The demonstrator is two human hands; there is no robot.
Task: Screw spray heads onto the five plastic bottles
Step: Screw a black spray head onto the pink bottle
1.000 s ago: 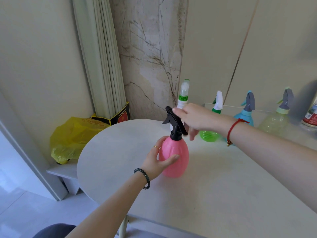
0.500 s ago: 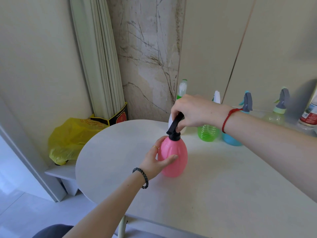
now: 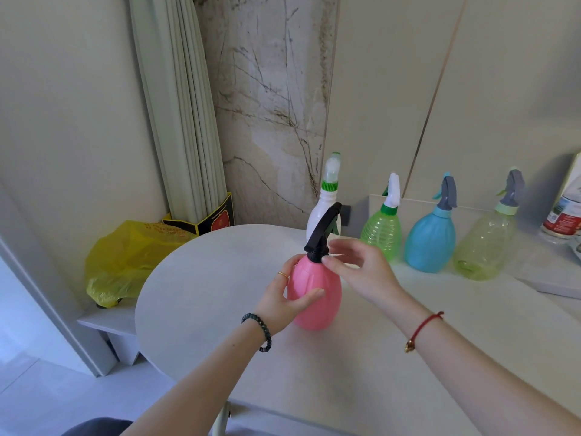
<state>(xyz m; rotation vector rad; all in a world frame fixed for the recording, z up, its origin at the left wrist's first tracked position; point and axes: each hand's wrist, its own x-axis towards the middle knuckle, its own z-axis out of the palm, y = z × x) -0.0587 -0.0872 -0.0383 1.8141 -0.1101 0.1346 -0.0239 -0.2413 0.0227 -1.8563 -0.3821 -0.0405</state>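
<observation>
A pink plastic bottle [image 3: 317, 297] stands upright on the round white table [image 3: 204, 294], with my left hand [image 3: 283, 303] wrapped around its left side. A black spray head [image 3: 323, 228] sits on its neck, tilted up to the right. My right hand [image 3: 364, 272] is at the bottle's right, thumb and forefinger at the black collar, other fingers spread. Behind stand a white bottle [image 3: 317, 215], a green bottle [image 3: 382, 231], a blue bottle [image 3: 430, 243] and a pale green bottle [image 3: 484, 247], each with a spray head on top.
A yellow plastic bag [image 3: 125, 262] lies on a low ledge left of the table. Pale folded panels [image 3: 182, 121] lean in the corner. A red-labelled bottle [image 3: 566, 212] stands at the far right edge. The wall is close behind the row of bottles.
My right hand has come down off the top of the black spray head to its collar. The head has turned round on the pink bottle. My left hand has kept its hold.
</observation>
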